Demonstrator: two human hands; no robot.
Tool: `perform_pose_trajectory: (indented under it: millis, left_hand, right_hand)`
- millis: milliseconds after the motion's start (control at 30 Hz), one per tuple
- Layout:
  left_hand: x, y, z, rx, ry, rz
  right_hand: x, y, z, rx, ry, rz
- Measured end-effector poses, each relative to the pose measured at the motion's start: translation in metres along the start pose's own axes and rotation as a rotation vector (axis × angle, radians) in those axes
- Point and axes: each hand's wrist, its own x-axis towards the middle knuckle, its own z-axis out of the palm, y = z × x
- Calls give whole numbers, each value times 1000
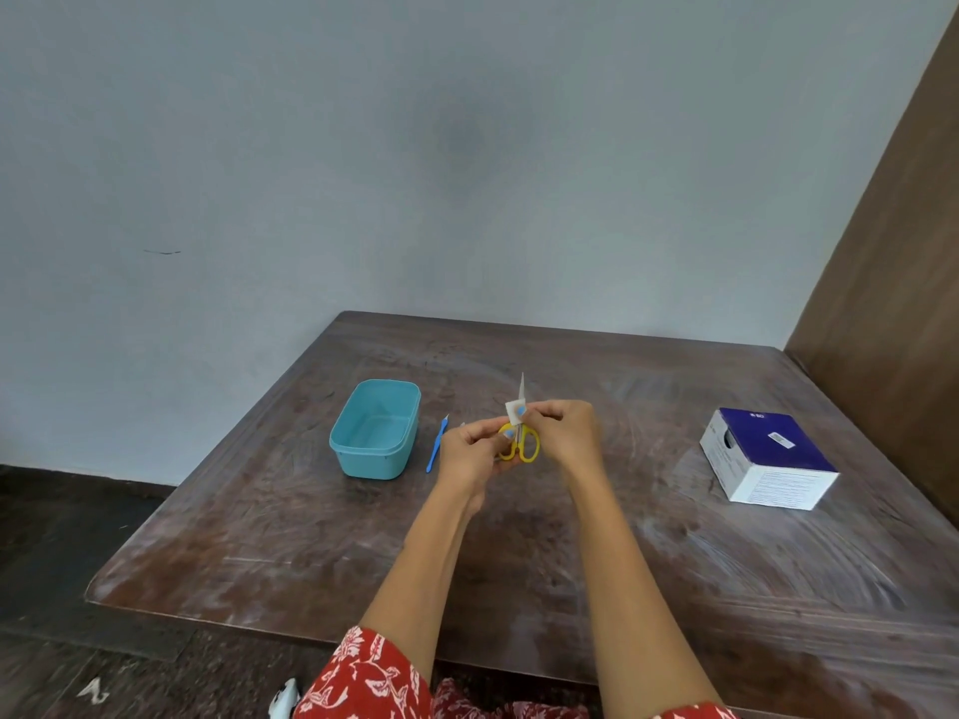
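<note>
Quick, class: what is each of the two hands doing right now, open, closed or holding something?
Left hand: grips the yellow-handled metal scissors by a loop.
Right hand: pinches the small white square pad against the blades.

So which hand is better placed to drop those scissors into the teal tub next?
Likely the left hand: it grips the scissors by the yellow handles, and the tub sits on its side. The right hand pinches a white pad on the blades.

- Single head view, worn above near edge of table (674,589), looking forward and down.
- Faces far edge and wall (363,147); left hand (469,451), right hand (565,433) close, centre.
</note>
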Motion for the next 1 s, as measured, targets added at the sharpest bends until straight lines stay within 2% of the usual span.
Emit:
perform_pose_trajectory:
  millis: [167,267,500,800,1000]
  left_hand:
    - [4,5,-2,-28,41,-6]
    - [6,7,-3,-36,52,1]
    - [8,1,-7,-11,63,-20]
    - [7,2,-6,-8,28,-27]
    - [10,0,-9,-61,58,-24]
  right_hand:
    - [1,9,-5,87,18,53]
    - [-1,11,-9,90,-69,89]
    - [-1,9,-7,-19,-149,21]
    - [-2,9,-3,45,-117,56]
    - [-7,19,-7,47,-124,95]
